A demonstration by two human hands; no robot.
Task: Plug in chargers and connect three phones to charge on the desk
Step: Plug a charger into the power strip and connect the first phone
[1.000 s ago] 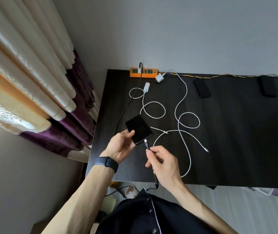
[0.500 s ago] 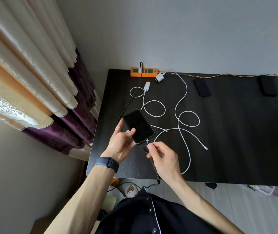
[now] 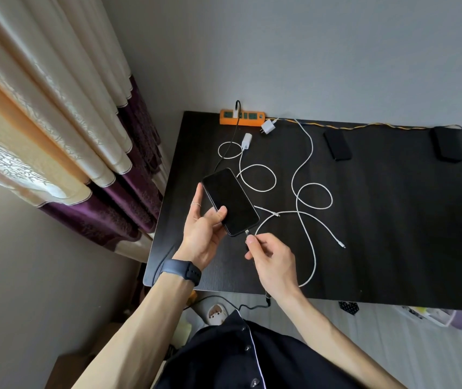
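Note:
My left hand (image 3: pixel 206 230) holds a black phone (image 3: pixel 229 200) above the dark desk (image 3: pixel 392 248), screen up. My right hand (image 3: pixel 269 261) pinches the plug of a black cable (image 3: pixel 247 233), and the plug tip sits at the phone's bottom port. An orange power strip (image 3: pixel 242 118) lies at the desk's back edge with one black-cabled charger in it. Two white chargers (image 3: pixel 268 127) (image 3: pixel 247 140) lie unplugged near it, with white cables (image 3: pixel 302 209) looping over the desk. Two more black phones (image 3: pixel 337 145) (image 3: pixel 448 143) lie flat at the back right.
Curtains (image 3: pixel 55 122) hang at the left beside the desk's left edge. A yellow twisted cord (image 3: pixel 364 126) runs along the desk's back edge. A black cable (image 3: pixel 224 299) trails on the floor below the near edge, by a slipper (image 3: pixel 217 314).
My left hand has lifted the phone and tilted it more upright. My right hand has brought the cable plug up to the phone's bottom port.

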